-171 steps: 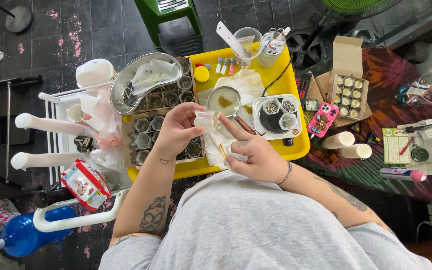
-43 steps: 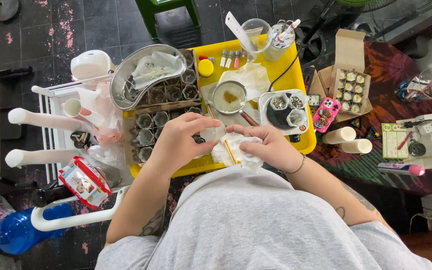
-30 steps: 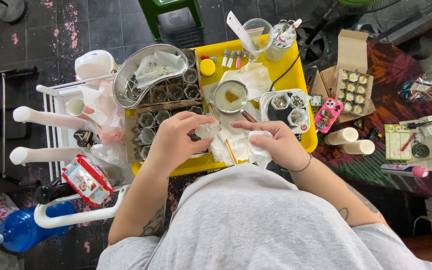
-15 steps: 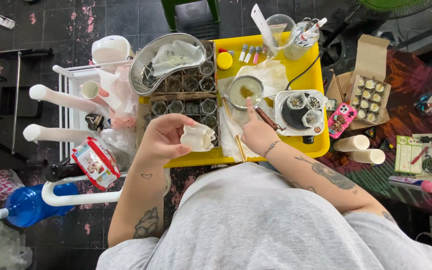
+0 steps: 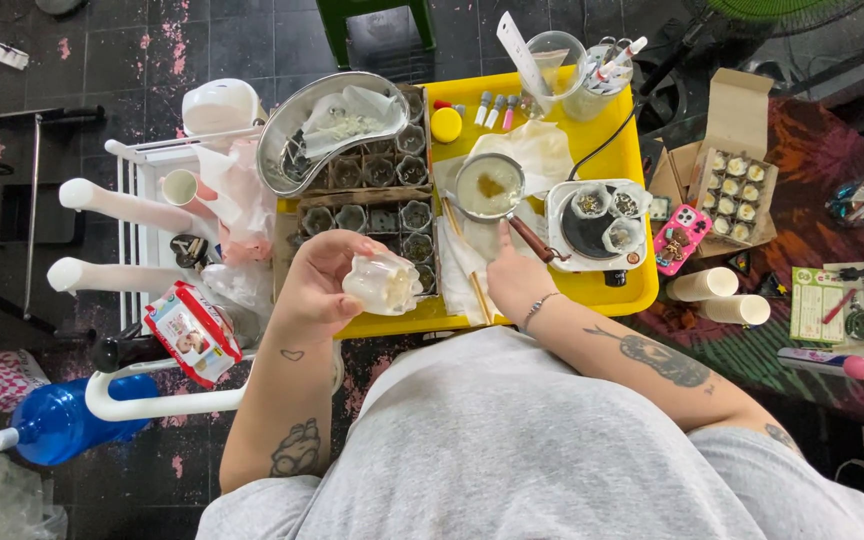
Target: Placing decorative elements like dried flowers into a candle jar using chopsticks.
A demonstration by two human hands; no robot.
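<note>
Left hand: the left hand (image 5: 317, 285) cups a translucent white mould (image 5: 380, 283), fingers curled about it, raised over the near edge of the yellow tray (image 5: 624, 290), toward its left corner.
Right hand: the right hand (image 5: 514, 278) holds nothing, forefinger stretched out, other fingers loosely bent; it rests on the white cloth (image 5: 464, 265) at mid near edge.
Small pan: the small pan (image 5: 489, 186) sits past the forefinger, near tray centre; its dark handle (image 5: 533, 239) runs back and rightward, its end just beside the right hand.
Nearer hand: right; the mould lies left of the pan, apart.
Beyond: hotplate (image 5: 595, 228) by the right edge.
</note>
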